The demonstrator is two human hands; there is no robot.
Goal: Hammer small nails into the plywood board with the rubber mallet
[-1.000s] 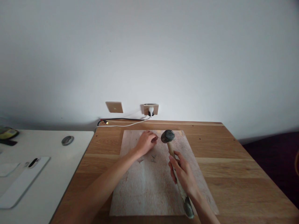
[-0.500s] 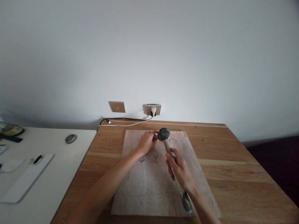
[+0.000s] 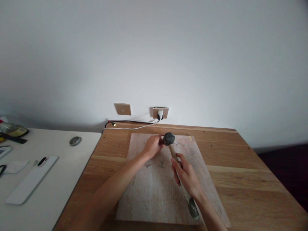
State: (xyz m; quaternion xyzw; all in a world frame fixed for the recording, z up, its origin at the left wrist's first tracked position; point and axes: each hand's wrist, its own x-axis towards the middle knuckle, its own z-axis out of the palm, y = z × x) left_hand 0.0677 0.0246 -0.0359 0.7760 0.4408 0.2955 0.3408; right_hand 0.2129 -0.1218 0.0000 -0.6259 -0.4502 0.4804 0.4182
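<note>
Nearest, the dark butt of the mallet (image 3: 186,193) lies over the near right part of a worn board (image 3: 146,199), its long axis slanting away and leftward to the black head (image 3: 169,139). The right hand (image 3: 186,176) wraps the handle about midway along, fingers closed round the wood, thumb along the upper side. To the near left, a white phone (image 3: 32,179) lies on a white table (image 3: 48,211) beside the wooden table (image 3: 247,186) that bears the board.

Farther in, a few small metal fasteners (image 3: 161,164) lie loose on the board, left of the right hand and nearer the person than the left hand (image 3: 153,146). That hand comes in from the left, fingers bent and drawn together, its tips just left of the mallet head; the head partly covers them, so I cannot tell what they pinch or whether they touch it. The head is thus nearer the left hand, the handle in the right. More small metal pieces (image 3: 180,143) lie right of the head.

On the white table's far part sit a round grey item (image 3: 75,141) and, farther left, a clear container (image 3: 15,130) with yellow on its side. Beyond, cables (image 3: 131,128) run along the back to a wall socket (image 3: 165,112).
</note>
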